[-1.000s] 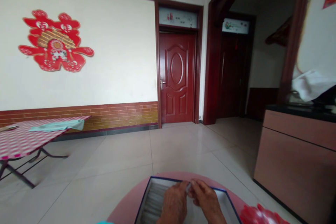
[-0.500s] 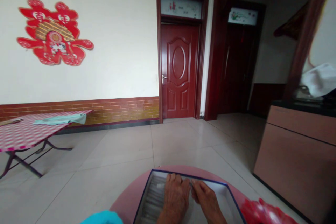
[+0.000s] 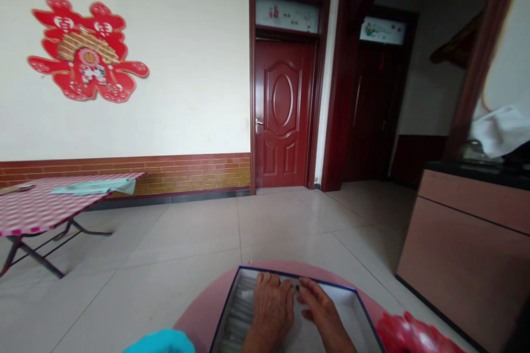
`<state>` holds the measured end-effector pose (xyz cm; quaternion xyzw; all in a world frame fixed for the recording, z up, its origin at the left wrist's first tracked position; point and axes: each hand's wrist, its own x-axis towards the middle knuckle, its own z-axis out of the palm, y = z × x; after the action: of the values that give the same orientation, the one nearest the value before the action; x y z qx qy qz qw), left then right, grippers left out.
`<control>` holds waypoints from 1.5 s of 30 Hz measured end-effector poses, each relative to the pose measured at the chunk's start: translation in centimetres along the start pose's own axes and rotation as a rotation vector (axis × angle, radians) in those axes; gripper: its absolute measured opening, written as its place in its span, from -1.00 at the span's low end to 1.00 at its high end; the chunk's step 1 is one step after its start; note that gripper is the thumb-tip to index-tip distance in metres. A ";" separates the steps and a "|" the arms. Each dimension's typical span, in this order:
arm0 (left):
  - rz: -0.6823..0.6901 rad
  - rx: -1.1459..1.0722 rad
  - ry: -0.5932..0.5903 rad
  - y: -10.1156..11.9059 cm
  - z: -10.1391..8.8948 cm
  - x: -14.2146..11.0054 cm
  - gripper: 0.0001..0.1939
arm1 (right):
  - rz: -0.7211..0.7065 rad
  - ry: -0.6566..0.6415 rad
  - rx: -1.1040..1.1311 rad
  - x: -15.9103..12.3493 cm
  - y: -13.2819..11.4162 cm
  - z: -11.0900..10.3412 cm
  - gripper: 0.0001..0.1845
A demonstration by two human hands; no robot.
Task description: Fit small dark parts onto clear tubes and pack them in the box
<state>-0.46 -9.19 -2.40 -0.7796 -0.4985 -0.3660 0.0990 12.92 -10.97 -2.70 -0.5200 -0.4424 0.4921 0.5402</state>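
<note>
Your left hand (image 3: 272, 306) and your right hand (image 3: 321, 309) are close together inside the open box (image 3: 290, 285), with the fingertips almost meeting near its far blue edge. A tiny dark speck (image 3: 296, 288) shows right by your fingertips, but it is too small to name, and you can't tell from this view whether either hand is pinching it or anything else.

The box sits on a round pink table (image 3: 199, 314), right at the bottom of your view. Its inside is white, and rows of silvery, tube-like pieces (image 3: 240, 309) fill the left side, just beside your left hand. The right side shows bare white near your right hand.

A red plastic bag (image 3: 414, 336) lies on the table's near right side, just beside the box. A turquoise thing (image 3: 159, 342), partly cut off, sits at the bottom left of your view.

Farther off to your left stands a folding table (image 3: 41, 209) with a red-and-white checked top, and a pale green sheet (image 3: 95, 186) lies on it. To your right is a pinkish-brown cabinet (image 3: 467, 242) with a white cloth (image 3: 503, 131) above it. Ahead, a red door (image 3: 284, 113) is shut.
</note>
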 end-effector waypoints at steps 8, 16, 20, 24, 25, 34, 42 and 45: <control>0.004 -0.026 -0.045 0.3 -0.4 0.0 -0.79 | -0.161 0.065 -0.283 0.3 0.1 0.1 -0.64; -0.003 -0.042 -0.044 0.3 -0.4 -0.1 -0.80 | -0.137 0.015 -0.209 0.3 0.7 -0.1 -0.64; 0.017 -0.052 -0.045 0.4 -0.4 -0.2 -0.79 | -0.148 0.046 -0.171 0.5 0.7 0.1 -0.60; 0.020 -0.055 -0.035 0.4 -0.5 -0.2 -0.79 | -0.151 0.025 -0.143 0.1 -0.2 0.2 -0.67; 0.017 -0.054 -0.038 0.4 -0.5 -0.1 -0.79 | -0.134 0.011 -0.126 -0.1 -0.4 0.2 -0.69; 0.011 -0.062 -0.044 0.5 -0.5 -0.2 -0.79 | -0.069 0.044 -0.181 0.2 0.6 -0.2 -0.60; 0.016 -0.037 -0.041 0.5 -0.5 -0.3 -0.79 | -0.059 -0.018 -0.083 -0.2 -0.1 0.0 -0.65; 0.019 -0.036 -0.034 0.5 -0.5 -0.3 -0.79 | -0.012 0.011 -0.068 -0.2 0.3 -0.1 -0.60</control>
<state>-0.36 -9.90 -2.11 -0.7920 -0.4862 -0.3605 0.0800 12.94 -11.14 -2.95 -0.5380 -0.4589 0.4706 0.5277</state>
